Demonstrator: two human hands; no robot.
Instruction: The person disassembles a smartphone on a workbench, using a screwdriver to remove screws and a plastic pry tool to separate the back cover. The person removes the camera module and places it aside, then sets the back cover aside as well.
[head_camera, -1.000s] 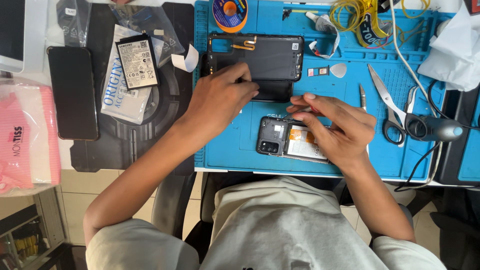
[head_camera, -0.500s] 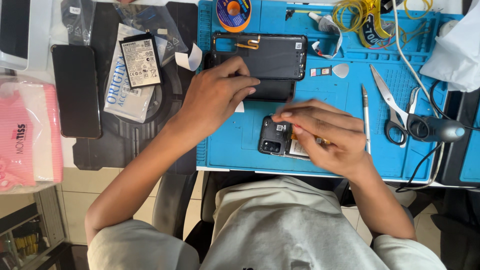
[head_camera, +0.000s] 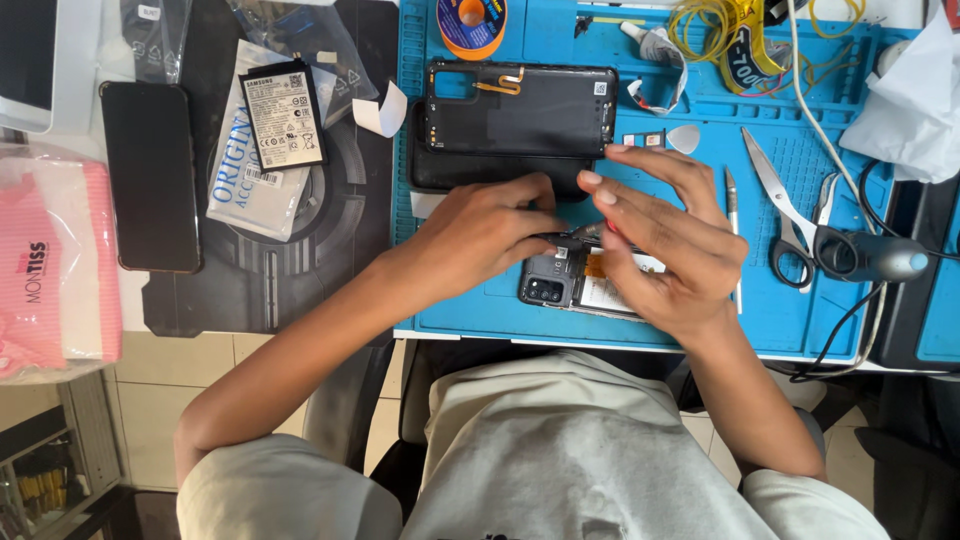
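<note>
from the head view, your left hand (head_camera: 490, 235) lies knuckles-up over the near edge of the opened phone (head_camera: 580, 285), its grip closed on what looks like a thin dark tool at the fingertips, though the tool itself is too small to tell for sure; the pinch sits right at the phone's top, so the tip meets the board there. your right hand (head_camera: 660, 235) hovers just beside it, fingers spread and loose, holding nothing that shows, and it covers most of the phone, likely to steady it on the blue mat (head_camera: 480, 300). just beyond both hands the removed back cover (head_camera: 520, 110) lies inside-up, parked out of the way. farther right of your right hand lie tweezers (head_camera: 732, 200) and scissors (head_camera: 790, 215). well left of your left hand, off the mat, the battery (head_camera: 283, 115) rests on its packet.
</note>
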